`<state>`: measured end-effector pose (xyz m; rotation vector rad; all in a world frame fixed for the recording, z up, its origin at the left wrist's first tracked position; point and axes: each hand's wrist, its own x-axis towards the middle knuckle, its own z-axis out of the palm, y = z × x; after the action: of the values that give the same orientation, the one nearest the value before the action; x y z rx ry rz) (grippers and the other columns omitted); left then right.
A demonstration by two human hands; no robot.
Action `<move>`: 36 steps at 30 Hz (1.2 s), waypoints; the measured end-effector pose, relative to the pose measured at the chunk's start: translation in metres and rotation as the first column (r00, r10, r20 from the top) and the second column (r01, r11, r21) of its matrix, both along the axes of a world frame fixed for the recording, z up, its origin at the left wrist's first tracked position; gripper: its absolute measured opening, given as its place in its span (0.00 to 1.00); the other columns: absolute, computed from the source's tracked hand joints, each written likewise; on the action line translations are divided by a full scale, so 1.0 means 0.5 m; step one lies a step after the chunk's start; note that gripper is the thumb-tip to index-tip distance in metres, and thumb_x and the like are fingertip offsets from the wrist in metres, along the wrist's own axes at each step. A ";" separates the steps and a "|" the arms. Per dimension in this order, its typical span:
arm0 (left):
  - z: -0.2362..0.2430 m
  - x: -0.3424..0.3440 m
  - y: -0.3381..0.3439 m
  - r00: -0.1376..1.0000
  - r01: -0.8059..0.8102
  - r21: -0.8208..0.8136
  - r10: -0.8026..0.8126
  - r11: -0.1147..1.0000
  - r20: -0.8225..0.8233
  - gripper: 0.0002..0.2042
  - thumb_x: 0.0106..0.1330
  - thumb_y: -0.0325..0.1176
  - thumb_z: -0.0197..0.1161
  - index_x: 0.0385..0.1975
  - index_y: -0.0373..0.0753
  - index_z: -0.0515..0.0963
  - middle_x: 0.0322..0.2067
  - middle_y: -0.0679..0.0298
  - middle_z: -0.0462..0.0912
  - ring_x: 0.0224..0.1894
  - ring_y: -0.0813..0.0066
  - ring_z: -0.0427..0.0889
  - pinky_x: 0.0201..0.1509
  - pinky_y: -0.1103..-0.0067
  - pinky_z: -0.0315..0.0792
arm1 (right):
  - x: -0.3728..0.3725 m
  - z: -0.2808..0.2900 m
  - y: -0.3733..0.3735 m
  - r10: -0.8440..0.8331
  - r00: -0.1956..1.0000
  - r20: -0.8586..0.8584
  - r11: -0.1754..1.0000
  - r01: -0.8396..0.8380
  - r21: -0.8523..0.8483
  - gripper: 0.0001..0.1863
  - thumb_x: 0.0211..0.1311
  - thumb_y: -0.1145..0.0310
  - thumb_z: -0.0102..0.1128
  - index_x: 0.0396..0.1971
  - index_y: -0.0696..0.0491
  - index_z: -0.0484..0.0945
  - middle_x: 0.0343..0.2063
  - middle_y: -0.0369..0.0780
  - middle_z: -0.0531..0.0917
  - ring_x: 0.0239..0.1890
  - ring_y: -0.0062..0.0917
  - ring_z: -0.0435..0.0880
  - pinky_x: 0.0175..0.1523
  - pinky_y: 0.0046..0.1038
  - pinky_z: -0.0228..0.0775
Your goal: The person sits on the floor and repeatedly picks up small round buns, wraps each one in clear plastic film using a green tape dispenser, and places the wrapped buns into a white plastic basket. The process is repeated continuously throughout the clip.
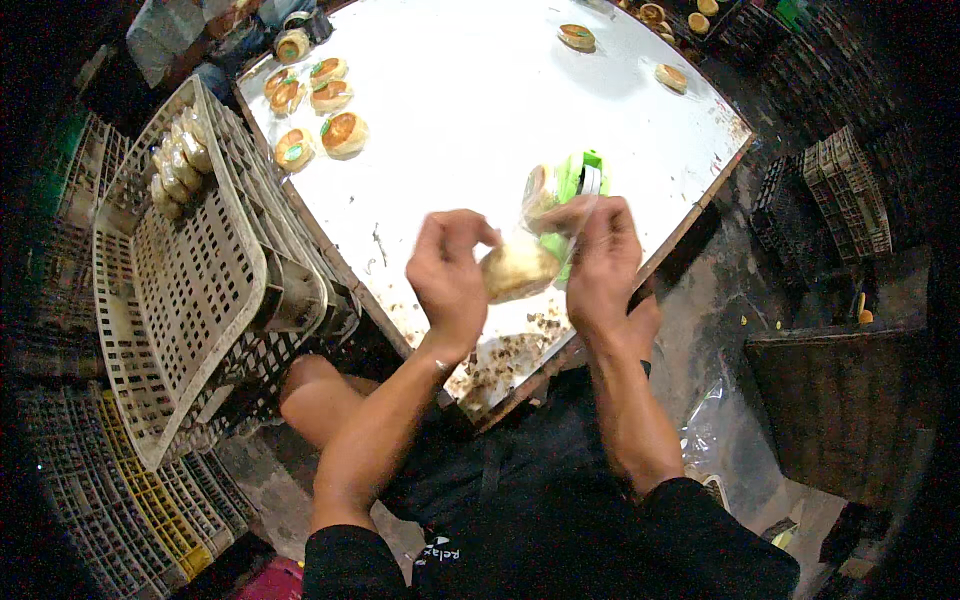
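Note:
A pale round bun in a clear plastic bag (522,270) is between my two hands, above the near corner of the white table. My left hand (448,275) is closed, its thumb and fingertips pinching the left side of the bag. Closed as well, my right hand (605,265) grips the bag's upper right part; its fingers are slightly blurred. Just beyond the right hand stands a bright green tape dispenser (591,178), its lower part partly hidden by that hand. Another bagged bun (540,187) sits against the dispenser's left side.
Several bagged buns (344,134) with green labels lie at the table's (450,110) far left. Two more, including one bagged bun (577,37), lie at the far right. Stacked plastic crates (190,270) stand left, the top one holding wrapped buns (180,160). A person (170,40) is at the far left.

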<state>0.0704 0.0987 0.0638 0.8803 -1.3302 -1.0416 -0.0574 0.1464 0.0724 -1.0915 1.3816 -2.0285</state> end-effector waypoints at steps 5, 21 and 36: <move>0.007 0.001 -0.017 0.976 0.046 0.172 -0.007 0.984 -0.219 0.15 0.78 0.38 0.48 0.33 0.33 0.71 0.25 0.65 0.75 0.28 0.78 0.76 0.38 0.77 0.78 | 0.020 0.030 -0.002 0.083 0.986 0.147 0.997 -0.083 -0.005 0.11 0.77 0.61 0.47 0.40 0.54 0.68 0.33 0.42 0.82 0.36 0.30 0.85 0.46 0.34 0.80; 0.029 0.023 -0.051 0.879 0.398 0.410 -0.214 0.821 -0.426 0.09 0.70 0.33 0.61 0.40 0.32 0.78 0.31 0.59 0.85 0.32 0.78 0.82 0.39 0.80 0.78 | 0.075 0.014 -0.029 -0.198 0.863 -0.465 0.980 0.181 -0.081 0.14 0.73 0.67 0.52 0.54 0.57 0.71 0.53 0.49 0.79 0.53 0.29 0.79 0.59 0.31 0.69; 0.049 0.071 -0.025 0.925 0.374 0.197 -0.348 0.906 -0.155 0.23 0.65 0.25 0.65 0.58 0.35 0.65 0.31 0.65 0.78 0.38 0.79 0.79 0.47 0.82 0.77 | 0.045 0.031 0.002 0.198 0.791 -0.578 0.978 -0.118 0.174 0.14 0.55 0.85 0.63 0.40 0.55 0.77 0.29 0.40 0.80 0.30 0.27 0.80 0.37 0.28 0.73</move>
<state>0.1059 0.0862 0.0884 0.7361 -1.3224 -1.5351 -0.0347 0.1475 0.0880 -1.8185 1.6074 -1.4989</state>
